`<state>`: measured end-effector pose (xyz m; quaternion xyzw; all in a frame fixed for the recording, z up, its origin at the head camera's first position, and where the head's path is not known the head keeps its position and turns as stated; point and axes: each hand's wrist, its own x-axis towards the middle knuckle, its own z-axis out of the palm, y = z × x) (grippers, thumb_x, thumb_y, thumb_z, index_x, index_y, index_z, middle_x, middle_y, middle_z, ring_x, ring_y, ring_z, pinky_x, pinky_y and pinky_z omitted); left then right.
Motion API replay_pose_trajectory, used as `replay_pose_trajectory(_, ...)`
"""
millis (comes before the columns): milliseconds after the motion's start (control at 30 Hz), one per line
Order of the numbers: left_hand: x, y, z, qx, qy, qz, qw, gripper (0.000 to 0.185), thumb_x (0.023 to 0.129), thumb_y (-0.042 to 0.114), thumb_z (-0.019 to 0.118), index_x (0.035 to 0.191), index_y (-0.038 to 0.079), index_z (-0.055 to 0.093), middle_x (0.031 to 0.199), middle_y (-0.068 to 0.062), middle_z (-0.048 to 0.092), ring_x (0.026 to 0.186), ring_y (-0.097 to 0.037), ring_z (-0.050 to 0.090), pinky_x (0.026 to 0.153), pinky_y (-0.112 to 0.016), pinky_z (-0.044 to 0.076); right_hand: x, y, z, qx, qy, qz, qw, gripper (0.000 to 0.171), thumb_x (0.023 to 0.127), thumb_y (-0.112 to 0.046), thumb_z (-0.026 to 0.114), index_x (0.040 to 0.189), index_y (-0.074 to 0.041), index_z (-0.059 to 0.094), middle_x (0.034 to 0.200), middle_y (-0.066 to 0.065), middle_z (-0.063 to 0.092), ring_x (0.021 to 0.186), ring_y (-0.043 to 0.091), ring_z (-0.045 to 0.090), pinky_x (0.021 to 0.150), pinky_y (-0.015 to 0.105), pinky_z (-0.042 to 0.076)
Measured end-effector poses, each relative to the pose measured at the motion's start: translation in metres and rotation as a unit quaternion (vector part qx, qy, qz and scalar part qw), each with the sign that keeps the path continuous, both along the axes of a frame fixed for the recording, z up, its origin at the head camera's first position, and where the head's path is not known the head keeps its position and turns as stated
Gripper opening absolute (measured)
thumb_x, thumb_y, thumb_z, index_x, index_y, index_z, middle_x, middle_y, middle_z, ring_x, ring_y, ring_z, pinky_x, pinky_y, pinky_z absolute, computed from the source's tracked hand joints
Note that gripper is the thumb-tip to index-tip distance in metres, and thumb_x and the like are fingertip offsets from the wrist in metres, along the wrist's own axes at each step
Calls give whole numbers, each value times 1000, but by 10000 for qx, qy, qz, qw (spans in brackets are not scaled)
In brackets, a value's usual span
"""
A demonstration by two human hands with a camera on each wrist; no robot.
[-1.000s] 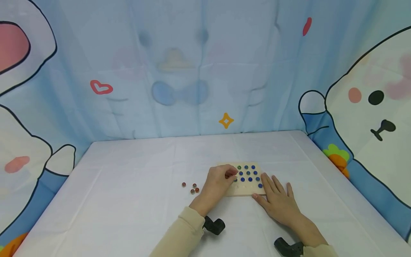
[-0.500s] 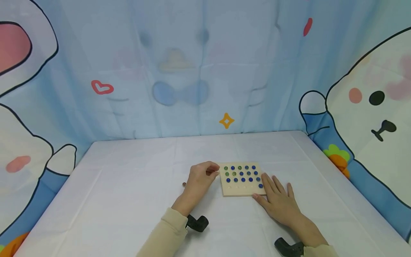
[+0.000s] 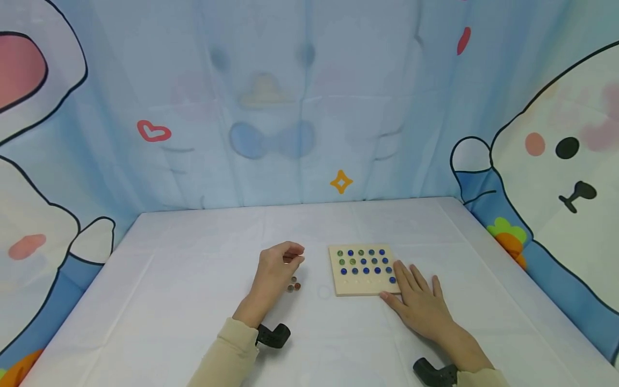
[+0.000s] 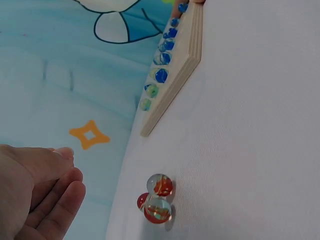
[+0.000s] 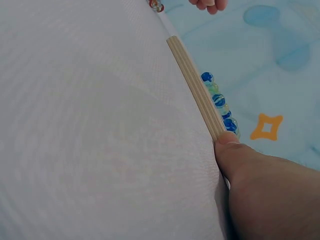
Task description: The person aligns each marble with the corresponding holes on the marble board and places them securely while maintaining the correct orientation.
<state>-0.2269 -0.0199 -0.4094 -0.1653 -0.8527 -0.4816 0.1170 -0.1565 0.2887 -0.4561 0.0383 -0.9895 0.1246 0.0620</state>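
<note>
A pale wooden board (image 3: 360, 291) lies on the table with blue marbles (image 3: 366, 271) and green marbles (image 3: 342, 262) seated in its hollows. Most hollows in its front row are bare. My left hand (image 3: 271, 269) hovers left of the board, fingers loosely bent, with nothing visible between thumb and fingertips. Beside and below it, three reddish clear marbles (image 4: 158, 210) sit clustered on the cloth. My right hand (image 3: 423, 301) rests at the board's right side, fingers straight along that edge. The right thumb (image 5: 230, 140) touches the board's front corner.
A white cloth (image 3: 193, 301) covers the table. Behind it hangs a blue curtain (image 3: 271, 177) printed with cartoon animals. Each wrist carries a black camera, such as the left one (image 3: 274, 336).
My left hand has drawn back leftward from over the board to beside the loose reddish marbles, uncovering the board's left columns. My right hand and the board have stayed in place.
</note>
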Motion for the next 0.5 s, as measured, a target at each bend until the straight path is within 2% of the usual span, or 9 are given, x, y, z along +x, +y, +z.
replay_pose_trajectory(167,3,-13,-2,-8,107,149,9998,14,88,8,73,102,8,74,97,-4,75,86,-15,69,79,-26,57,0,0,1,-13,-8,-2,10000,92,96,-61,46,156,3,18,161,26,21,148,49,14,113,74,-2)
replay_pose_trajectory(300,5,-22,-5,58,66,211,9997,15,88,7,73,103,6,73,98,-6,75,87,-16,70,79,-26,57,0,0,0,-3,-5,-14,10000,92,96,-61,47,156,3,18,161,26,21,148,49,14,113,74,-2)
replay_pose_trajectory(500,7,-33,-10,-20,-98,390,9992,15,88,7,74,102,6,74,95,-4,75,85,-15,69,76,-24,57,-1,0,0,23,-35,-17,10000,92,96,-62,46,156,2,17,161,26,21,148,49,13,113,74,-3)
